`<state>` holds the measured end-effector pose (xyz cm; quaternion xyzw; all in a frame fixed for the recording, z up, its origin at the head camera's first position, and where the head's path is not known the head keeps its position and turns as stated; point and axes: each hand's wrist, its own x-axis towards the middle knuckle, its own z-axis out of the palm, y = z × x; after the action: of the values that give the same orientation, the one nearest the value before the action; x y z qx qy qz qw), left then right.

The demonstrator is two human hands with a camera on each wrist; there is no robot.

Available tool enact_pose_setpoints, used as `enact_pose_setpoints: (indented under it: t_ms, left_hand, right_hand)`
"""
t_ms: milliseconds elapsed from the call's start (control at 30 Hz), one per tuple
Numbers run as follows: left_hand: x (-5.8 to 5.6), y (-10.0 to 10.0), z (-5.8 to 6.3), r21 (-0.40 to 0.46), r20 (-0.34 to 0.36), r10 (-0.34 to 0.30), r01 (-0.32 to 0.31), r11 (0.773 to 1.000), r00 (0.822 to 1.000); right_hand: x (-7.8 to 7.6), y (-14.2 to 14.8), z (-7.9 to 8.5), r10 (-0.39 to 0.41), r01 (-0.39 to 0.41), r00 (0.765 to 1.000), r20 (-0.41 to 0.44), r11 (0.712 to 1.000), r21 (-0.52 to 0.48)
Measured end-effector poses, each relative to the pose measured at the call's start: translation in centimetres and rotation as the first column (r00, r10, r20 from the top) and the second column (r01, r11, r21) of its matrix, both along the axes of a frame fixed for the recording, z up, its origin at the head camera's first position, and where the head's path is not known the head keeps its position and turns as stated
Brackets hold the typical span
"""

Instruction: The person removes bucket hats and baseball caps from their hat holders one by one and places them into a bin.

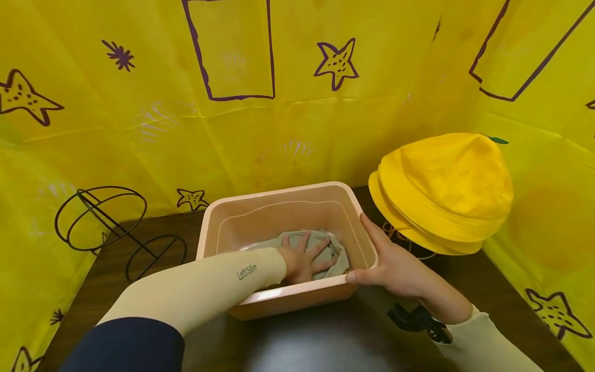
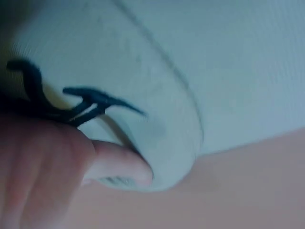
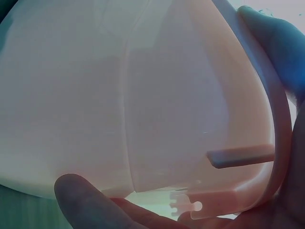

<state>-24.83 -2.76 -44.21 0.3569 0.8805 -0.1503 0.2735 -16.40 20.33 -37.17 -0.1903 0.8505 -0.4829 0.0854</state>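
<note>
A pink plastic basin (image 1: pixel 279 194) stands on the dark table, with a grey-green cloth (image 1: pixel 341 261) bunched on its floor. My left hand (image 1: pixel 302 261) reaches down into the basin, its fingers spread and resting on the cloth. In the left wrist view the left hand (image 2: pixel 43 167) lies against pale fabric (image 2: pixel 167 143). My right hand (image 1: pixel 395 266) grips the basin's right front corner, thumb over the rim and fingers along the right side. From the right wrist, the basin's outer wall (image 3: pixel 167 95) fills most of the view, with fingers (image 3: pixel 90 205) around it.
Yellow brimmed hats (image 1: pixel 446 191) sit stacked to the right behind the basin. On the left stands a black wire rack (image 1: pixel 135 237) with round loops. A yellow sheet (image 1: pixel 288 129) with drawn starfish encloses the back and sides of the dark table (image 1: pixel 465 289).
</note>
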Motion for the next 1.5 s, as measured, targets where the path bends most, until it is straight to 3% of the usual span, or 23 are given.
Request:
enact_pose_setpoints:
  t_ms: [133,400,567,733,867,1067,1167,1267,1367,1500]
  left_hand:
    - [0.1,0.0,-1.3,0.001,-0.018,0.029,-0.029,1.000,0.999]
    - [0.4,0.4,-2.3,-0.010,0.005,0.102,-0.102,0.995,0.995]
    - [0.6,0.7,-1.8,-0.012,0.005,0.109,-0.109,0.994,0.994]
    - [0.7,0.9,-0.5,-0.026,-0.002,0.107,-0.107,0.994,0.994]
    - [0.5,0.7,1.3,-0.020,0.027,0.071,-0.070,0.997,0.997]
    - [0.0,0.0,5.8,0.068,0.071,-0.038,0.034,0.997,0.997]
    - [0.0,-0.7,7.9,0.101,0.109,-0.040,0.029,0.994,0.993]
    - [0.5,-2.1,10.5,0.132,0.121,0.007,-0.023,0.991,0.993]
    - [1.4,-4.3,13.0,0.205,0.065,0.047,-0.060,0.977,0.997]
    - [3.2,-8.5,15.1,0.338,-0.094,0.096,-0.059,0.939,0.991]
  right_hand:
    - [0.2,-0.1,0.1,0.000,0.000,1.000,0.012,1.000,-0.002]
    - [0.6,-0.2,0.1,-0.008,0.008,1.000,0.012,1.000,0.016]
    - [0.8,-0.1,0.4,-0.010,0.010,1.000,0.002,1.000,0.017]
    - [0.7,0.0,0.8,0.000,0.000,1.000,-0.008,1.000,0.006]
    - [0.5,0.0,0.8,0.008,-0.008,1.000,-0.002,1.000,0.001]
    - [0.3,-0.1,0.5,0.015,-0.015,1.000,0.022,1.000,-0.015]
    - [0.2,-0.1,0.3,0.018,-0.018,1.000,0.020,1.000,-0.024]
    - [0.2,-0.1,0.2,0.022,-0.021,1.000,0.013,0.999,-0.031]
    - [0.1,-0.1,0.1,0.019,-0.019,1.000,0.008,1.000,-0.020]
    - [0.1,0.0,0.1,0.009,-0.009,1.000,0.007,1.000,0.002]
